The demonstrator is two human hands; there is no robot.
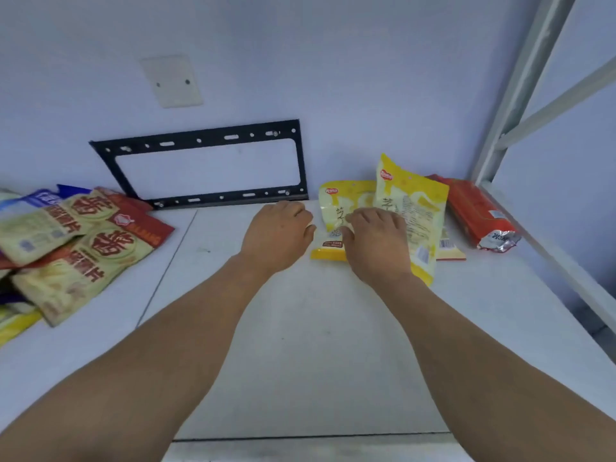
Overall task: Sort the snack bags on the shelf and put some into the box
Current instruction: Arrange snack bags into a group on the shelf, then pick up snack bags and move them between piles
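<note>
Both hands out over the white shelf [300, 328], near the back wall.

R hand [376, 241] lies on the yellow bags, fingers bent down onto the seam where 2 of them overlap. Can't tell if it pinches a bag or just presses. Flat yellow bag [328, 211] lies under its fingertips, label up, bottom edge toward the camera. Tilted yellow bag [413, 208] overlaps that one on the R, its top corner raised toward the wall, its lower end passing beside and under the R wrist. A 3rd yellow pack peeks out beneath, at far R of the pile.

L hand [276, 231] is just L of the flat bag, fingers curled loosely, knuckles up, holding nothing; thumb side nearly touches the bag's L edge.

Red bag [476, 211] lies R of the yellow pile, by the shelf post [520, 85], foil end toward the camera.

Far L: heap of green-red bags [76, 238], well apart from both hands.

Black bracket [206, 165] on the wall behind the L hand.
</note>
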